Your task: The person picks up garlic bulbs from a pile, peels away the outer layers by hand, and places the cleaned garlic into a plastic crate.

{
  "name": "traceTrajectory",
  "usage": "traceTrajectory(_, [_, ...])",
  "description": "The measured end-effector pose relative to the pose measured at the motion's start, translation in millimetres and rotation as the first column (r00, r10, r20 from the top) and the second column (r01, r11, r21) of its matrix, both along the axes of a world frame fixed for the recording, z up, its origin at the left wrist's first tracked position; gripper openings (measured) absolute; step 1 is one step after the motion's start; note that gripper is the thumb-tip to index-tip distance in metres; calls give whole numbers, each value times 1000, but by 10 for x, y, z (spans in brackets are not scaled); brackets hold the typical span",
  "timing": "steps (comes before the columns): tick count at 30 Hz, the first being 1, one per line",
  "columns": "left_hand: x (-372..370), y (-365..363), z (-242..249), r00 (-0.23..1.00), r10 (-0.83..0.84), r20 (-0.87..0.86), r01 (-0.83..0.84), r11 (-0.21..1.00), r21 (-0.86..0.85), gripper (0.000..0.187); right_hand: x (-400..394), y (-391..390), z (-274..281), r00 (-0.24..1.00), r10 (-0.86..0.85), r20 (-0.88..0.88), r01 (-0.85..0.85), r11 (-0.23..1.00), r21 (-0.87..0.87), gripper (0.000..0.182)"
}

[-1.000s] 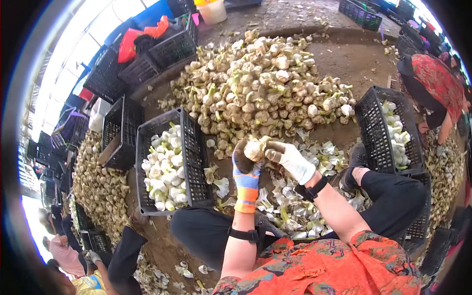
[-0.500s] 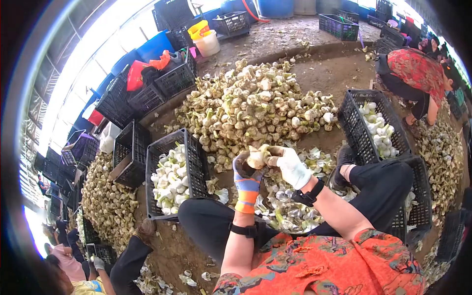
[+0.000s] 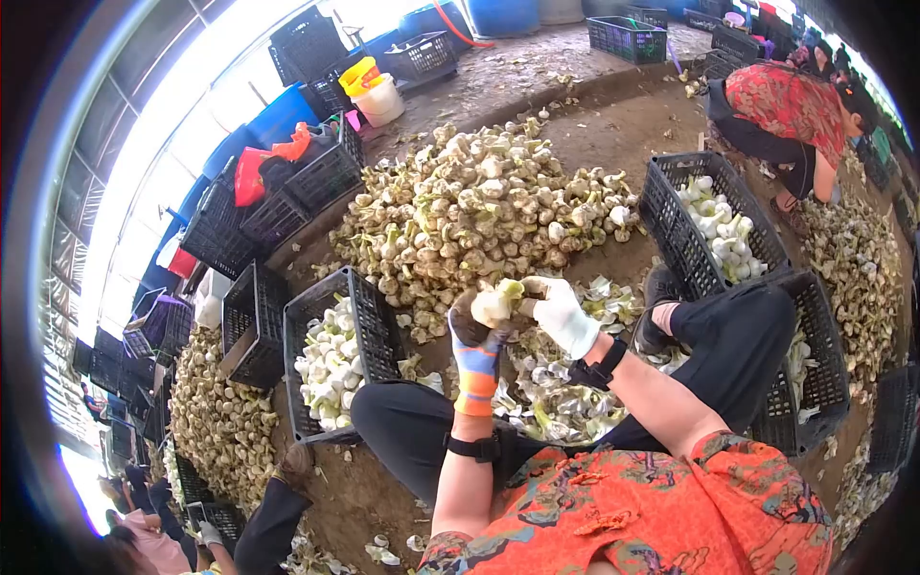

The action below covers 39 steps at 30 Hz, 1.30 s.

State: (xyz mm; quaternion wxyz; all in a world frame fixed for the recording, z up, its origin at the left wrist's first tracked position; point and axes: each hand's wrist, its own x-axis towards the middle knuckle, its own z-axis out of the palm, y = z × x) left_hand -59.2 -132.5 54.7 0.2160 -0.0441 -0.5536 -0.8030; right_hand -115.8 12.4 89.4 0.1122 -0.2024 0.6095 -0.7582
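Observation:
A pale garlic bulb (image 3: 493,305) with a greenish stem sits in my left hand (image 3: 473,356), whose orange-and-blue glove with dark, soiled fingers is closed around it. My right hand (image 3: 563,318), in a white glove with a dirty palm side, has its fingers pinched together against the stem side of the bulb. Those fingertips are partly hidden. Both hands are above loose garlic peelings (image 3: 565,388) between my legs. Just beyond them rises a big heap of unpeeled garlic (image 3: 470,211).
Black crates of white garlic stand at left (image 3: 385,335) and right (image 3: 668,225), with another crate (image 3: 822,383) by my right knee. A co-worker in a red patterned top (image 3: 786,110) bends at the upper right. More garlic (image 3: 220,412) is piled at left, near other people.
The bulb shows paler in my left hand, with its green stem turned up toward the right. My right fingers have shifted slightly at the stem. The camera view has tilted a little.

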Motion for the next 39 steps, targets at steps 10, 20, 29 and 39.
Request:
traceTrajectory(10, [-67,139,-157,981,14,193,-13,1000,-3,42,6,150,-130,981,-80,-176,120,965,231,27])
traceTrajectory(20, [62,75,219,915,-334,226,337,941,25,64,-467,618,-846,950,-309,-43,272,753,600,29])
traceTrajectory(29, [-319,-101,-286,675,-645,358,91,555,827,56,-14,412,168,751,125,-648,302,808,506,20])
traceTrajectory(39, [-51,127,-253,953,-151,263,231,922,-309,57,26,318,-53,888,-8,-461,323,724,610,22])
